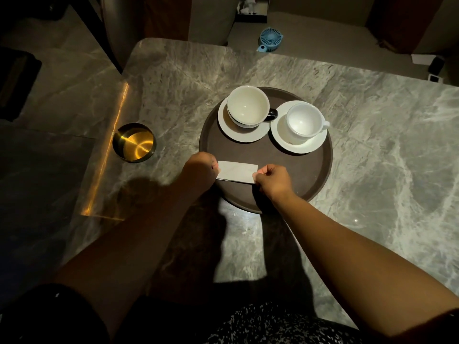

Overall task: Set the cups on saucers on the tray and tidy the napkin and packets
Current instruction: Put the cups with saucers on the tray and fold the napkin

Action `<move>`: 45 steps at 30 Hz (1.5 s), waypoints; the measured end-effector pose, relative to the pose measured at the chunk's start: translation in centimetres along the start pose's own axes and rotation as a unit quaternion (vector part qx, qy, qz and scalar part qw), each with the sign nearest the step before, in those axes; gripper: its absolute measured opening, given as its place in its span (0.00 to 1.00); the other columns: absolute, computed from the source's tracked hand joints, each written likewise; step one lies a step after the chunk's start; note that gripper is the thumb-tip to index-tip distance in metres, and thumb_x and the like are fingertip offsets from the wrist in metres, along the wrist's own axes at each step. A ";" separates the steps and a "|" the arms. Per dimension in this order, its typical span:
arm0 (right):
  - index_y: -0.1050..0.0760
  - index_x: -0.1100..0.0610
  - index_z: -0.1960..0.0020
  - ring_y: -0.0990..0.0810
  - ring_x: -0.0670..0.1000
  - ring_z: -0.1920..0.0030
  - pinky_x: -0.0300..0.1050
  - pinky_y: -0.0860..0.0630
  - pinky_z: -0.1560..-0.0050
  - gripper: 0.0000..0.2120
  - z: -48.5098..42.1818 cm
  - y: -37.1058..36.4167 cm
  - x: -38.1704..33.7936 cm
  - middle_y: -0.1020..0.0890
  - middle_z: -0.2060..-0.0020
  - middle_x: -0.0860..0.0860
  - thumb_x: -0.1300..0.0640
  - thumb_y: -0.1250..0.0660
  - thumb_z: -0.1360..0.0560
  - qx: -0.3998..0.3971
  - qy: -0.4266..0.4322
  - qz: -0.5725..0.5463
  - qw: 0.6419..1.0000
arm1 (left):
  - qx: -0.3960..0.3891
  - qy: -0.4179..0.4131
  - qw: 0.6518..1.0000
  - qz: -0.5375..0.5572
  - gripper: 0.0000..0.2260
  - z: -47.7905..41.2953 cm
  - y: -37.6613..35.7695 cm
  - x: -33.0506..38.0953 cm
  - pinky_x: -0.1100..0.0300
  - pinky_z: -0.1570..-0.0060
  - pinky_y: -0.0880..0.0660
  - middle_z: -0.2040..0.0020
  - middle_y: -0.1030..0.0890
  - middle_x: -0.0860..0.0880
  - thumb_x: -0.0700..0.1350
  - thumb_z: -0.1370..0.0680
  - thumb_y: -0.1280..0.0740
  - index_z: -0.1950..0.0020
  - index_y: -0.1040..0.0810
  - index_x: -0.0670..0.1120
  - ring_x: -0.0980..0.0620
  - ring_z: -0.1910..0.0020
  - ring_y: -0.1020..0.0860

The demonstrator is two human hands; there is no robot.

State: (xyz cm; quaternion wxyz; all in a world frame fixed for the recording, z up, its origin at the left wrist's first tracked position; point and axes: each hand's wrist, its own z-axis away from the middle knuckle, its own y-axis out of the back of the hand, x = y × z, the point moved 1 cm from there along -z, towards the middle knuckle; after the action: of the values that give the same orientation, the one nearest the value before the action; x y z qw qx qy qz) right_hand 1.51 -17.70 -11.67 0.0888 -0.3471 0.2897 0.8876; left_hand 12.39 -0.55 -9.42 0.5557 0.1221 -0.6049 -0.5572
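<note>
A round brown tray (305, 170) lies on the marble table. At its back left a cream cup with a dark handle (248, 105) stands on a white saucer (244, 134). To the right a white cup (304, 124) sits on another white saucer (315, 145). A folded white napkin (237, 171) lies flat over the tray's front left part. My left hand (201, 167) pinches its left end and my right hand (273, 181) pinches its right end. No packets are visible.
A brass-coloured round dish (134, 142) stands left of the tray near the table's left edge. A small blue fan (270, 40) lies beyond the table's far edge. The grey marble table (372, 157) stretches to the right of the tray.
</note>
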 end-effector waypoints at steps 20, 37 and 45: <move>0.22 0.59 0.59 0.15 0.56 0.66 0.55 0.17 0.52 0.08 0.1 0.5 -0.3 0.15 0.64 0.56 0.57 0.31 0.24 -0.013 0.028 0.094 0.995 | -0.003 -0.088 0.990 -0.111 0.06 0.5 0.2 0.0 0.43 0.57 0.24 0.57 0.21 0.31 0.33 0.25 0.35 0.57 0.21 0.31 0.33 0.57 0.22; 0.34 0.48 0.36 0.20 0.58 0.55 0.50 0.24 0.56 0.17 1.4 0.5 0.2 0.18 0.53 0.53 0.54 0.34 0.22 -0.019 0.269 0.295 0.917 | -0.026 -0.064 0.995 -0.078 0.17 1.3 -0.9 -0.7 0.43 0.51 0.21 0.47 0.24 0.42 0.42 0.24 0.30 0.36 0.25 0.48 0.37 0.51 0.20; 0.34 0.49 0.36 0.20 0.57 0.55 0.50 0.23 0.54 0.18 1.1 0.6 0.0 0.18 0.54 0.54 0.55 0.32 0.23 -0.041 0.230 0.276 0.932 | -0.025 -0.061 0.992 -0.107 0.17 1.3 -0.8 -0.1 0.45 0.49 0.23 0.46 0.24 0.40 0.41 0.24 0.32 0.35 0.25 0.44 0.36 0.50 0.22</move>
State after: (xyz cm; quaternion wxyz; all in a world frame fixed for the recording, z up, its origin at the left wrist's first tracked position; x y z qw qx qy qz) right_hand 0.69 -17.57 -10.79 -0.2433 -0.4511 0.3503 0.7840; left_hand 10.96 -0.05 -9.82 0.4576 0.1380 -0.6072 -0.6347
